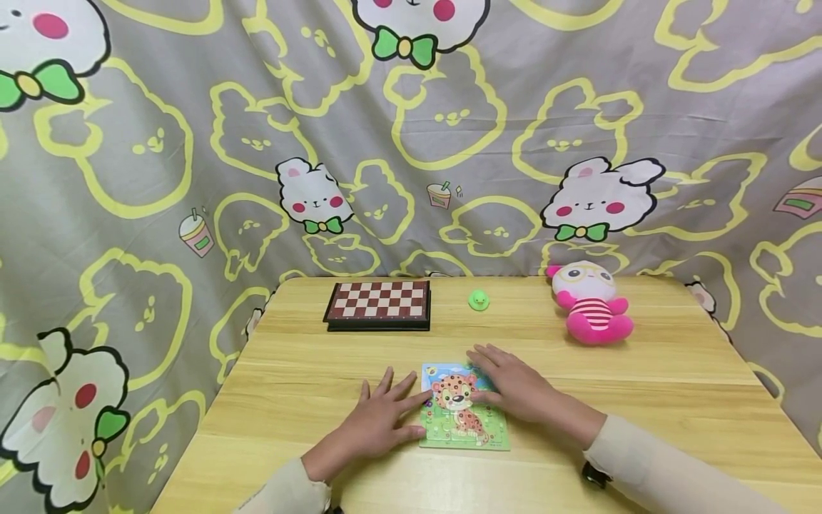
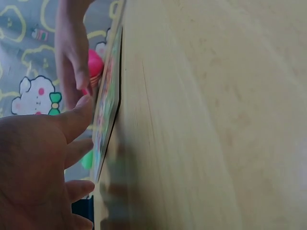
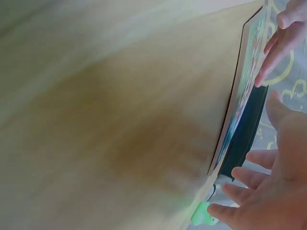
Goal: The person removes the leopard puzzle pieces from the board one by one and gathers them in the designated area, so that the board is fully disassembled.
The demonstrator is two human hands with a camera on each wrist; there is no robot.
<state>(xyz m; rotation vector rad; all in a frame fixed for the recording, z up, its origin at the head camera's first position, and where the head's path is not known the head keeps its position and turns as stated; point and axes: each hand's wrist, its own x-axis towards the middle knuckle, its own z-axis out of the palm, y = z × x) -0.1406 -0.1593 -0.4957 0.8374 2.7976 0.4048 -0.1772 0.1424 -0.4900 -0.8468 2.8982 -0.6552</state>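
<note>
A jigsaw puzzle (image 1: 457, 421) with a spotted leopard cub on a green and blue background lies flat on the wooden table. At its left edge is my left hand (image 1: 379, 417), fingers spread, with the index fingertip and thumb tip right at the border. My right hand (image 1: 514, 382) reaches over the upper right part of the puzzle, fingers extended, and covers some of that side. Seen from the left wrist, the puzzle (image 2: 108, 103) shows edge-on as a thin board beyond the fingers (image 2: 79, 190). In the right wrist view the fingers (image 3: 252, 178) are spread apart, grasping nothing.
Behind the puzzle on the left sits a folded chessboard (image 1: 379, 303). A small green duck toy (image 1: 478, 300) stands at the back middle. A pink and white plush toy (image 1: 594, 307) is at the back right. Patterned grey curtain (image 1: 411, 214) hangs along the table's far edge.
</note>
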